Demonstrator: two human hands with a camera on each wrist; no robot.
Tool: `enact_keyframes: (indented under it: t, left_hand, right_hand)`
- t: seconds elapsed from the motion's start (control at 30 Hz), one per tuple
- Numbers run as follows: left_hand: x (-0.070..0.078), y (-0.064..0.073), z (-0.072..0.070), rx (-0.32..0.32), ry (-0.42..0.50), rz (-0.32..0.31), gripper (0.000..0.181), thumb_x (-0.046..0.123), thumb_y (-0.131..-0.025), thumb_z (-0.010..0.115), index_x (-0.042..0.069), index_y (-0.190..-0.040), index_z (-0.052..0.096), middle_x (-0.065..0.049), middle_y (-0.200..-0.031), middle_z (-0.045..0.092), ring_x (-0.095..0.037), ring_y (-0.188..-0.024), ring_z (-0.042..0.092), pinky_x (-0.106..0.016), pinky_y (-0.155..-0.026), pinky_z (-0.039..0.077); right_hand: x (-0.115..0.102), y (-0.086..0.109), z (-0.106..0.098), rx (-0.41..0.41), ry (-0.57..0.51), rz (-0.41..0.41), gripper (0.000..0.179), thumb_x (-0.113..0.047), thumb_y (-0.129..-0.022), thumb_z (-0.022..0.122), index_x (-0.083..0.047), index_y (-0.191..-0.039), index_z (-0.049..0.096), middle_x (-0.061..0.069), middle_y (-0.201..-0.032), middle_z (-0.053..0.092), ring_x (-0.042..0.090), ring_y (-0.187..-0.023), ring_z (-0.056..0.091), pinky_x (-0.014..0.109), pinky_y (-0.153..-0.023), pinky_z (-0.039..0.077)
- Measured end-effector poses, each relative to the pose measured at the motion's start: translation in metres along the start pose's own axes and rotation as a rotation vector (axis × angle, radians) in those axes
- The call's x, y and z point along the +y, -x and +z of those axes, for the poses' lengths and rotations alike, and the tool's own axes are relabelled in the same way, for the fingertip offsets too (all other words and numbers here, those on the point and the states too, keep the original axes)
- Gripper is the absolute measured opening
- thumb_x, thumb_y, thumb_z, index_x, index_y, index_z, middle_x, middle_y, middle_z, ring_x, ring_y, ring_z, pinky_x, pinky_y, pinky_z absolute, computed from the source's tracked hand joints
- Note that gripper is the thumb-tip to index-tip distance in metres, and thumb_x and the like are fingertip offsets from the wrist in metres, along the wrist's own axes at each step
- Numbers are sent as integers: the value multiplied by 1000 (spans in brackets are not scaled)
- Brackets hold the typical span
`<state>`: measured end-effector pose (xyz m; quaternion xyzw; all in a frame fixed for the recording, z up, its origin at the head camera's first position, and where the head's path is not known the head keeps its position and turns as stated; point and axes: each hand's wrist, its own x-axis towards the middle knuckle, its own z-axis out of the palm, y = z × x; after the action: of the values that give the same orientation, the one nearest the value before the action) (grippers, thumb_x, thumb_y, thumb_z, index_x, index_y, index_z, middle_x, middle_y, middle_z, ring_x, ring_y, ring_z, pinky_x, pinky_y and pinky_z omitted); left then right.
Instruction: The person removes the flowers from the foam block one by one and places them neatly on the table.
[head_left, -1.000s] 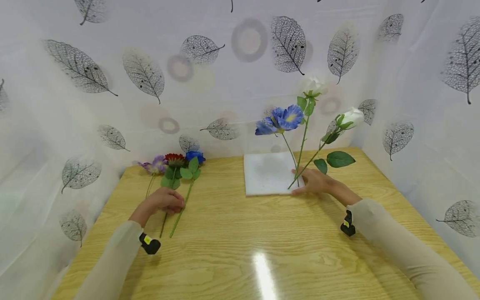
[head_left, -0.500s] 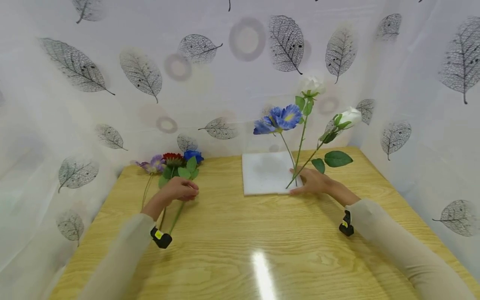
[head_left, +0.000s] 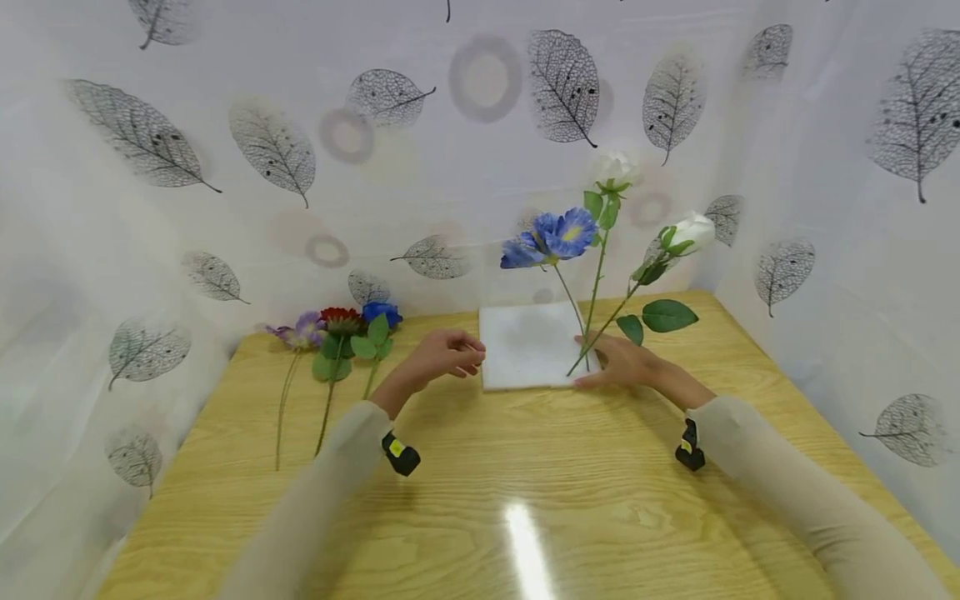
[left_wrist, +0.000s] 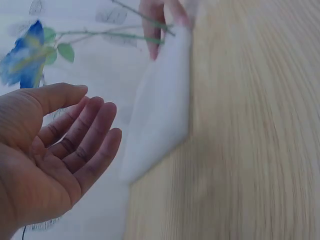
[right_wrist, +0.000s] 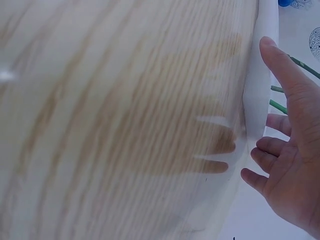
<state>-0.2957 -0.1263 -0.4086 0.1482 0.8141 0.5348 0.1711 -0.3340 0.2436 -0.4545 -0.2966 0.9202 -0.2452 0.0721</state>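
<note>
A white foam block (head_left: 517, 354) lies on the wooden table. Three stems stand in its right part: a blue iris-like flower (head_left: 562, 236), an upright white rose (head_left: 615, 173) and a white rosebud (head_left: 688, 234) leaning right. My right hand (head_left: 628, 365) holds the block by its right side; in the right wrist view the thumb (right_wrist: 285, 65) lies along the front edge, with the other fingers around the side. Just left of the block hovers my left hand (head_left: 441, 358), its fingers loosely bent. In the left wrist view the left palm (left_wrist: 45, 170) holds nothing.
At the back left lie a purple flower (head_left: 302, 331), a red flower (head_left: 342, 322) and a blue rose (head_left: 382, 312), stems toward me. A leaf-printed curtain (head_left: 420, 167) encloses the table (head_left: 465, 492) at the back and sides.
My left hand has moved right from over the lying flowers to beside the foam block, with nothing in it. The right hand stays at the block. The view has shifted slightly.
</note>
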Motion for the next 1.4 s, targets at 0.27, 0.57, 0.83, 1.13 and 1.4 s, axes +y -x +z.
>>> enact_keyframes:
  t: [0.27, 0.57, 0.83, 1.13, 1.4]
  left_hand:
    - [23, -39, 47, -31, 64, 132, 30, 16, -101, 65, 1, -126, 66, -33, -123, 66, -46, -111, 66, -56, -97, 57]
    - [39, -66, 84, -29, 48, 187, 31, 18, -102, 64, 5, -130, 68, -22, -125, 69, -43, -116, 65, -52, -98, 57]
    - [42, -80, 106, -64, 52, 153, 32, 20, -102, 65, 7, -131, 68, -14, -128, 69, -35, -118, 66, -51, -100, 56]
    - [35, -92, 121, -88, 40, 106, 29, 19, -102, 64, 11, -129, 71, -11, -130, 68, -29, -115, 67, -47, -99, 58]
    - [32, -93, 126, -100, 19, 118, 30, 18, -103, 64, 6, -128, 71, -15, -128, 69, -32, -113, 68, -38, -89, 60]
  right_hand:
    - [5, -4, 3, 17, 36, -15, 96, -50, -85, 81, 6, -152, 40, 30, -153, 45, 45, -137, 49, 57, -107, 48]
    - [3, -2, 1, 29, 40, -18, 97, -51, -83, 82, 5, -152, 43, 28, -151, 48, 42, -134, 53, 55, -104, 50]
    - [4, -3, 3, 55, 25, -54, 80, -43, -81, 86, -8, -145, 53, 13, -136, 63, 28, -118, 63, 45, -93, 54]
    - [1, -3, 4, 44, 21, -65, 68, -46, -82, 85, -13, -136, 60, 4, -120, 67, 22, -106, 64, 37, -82, 52]
    - [0, -3, 3, 42, 4, -81, 52, -44, -81, 86, -18, -121, 65, -1, -108, 65, 17, -93, 57, 29, -75, 44]
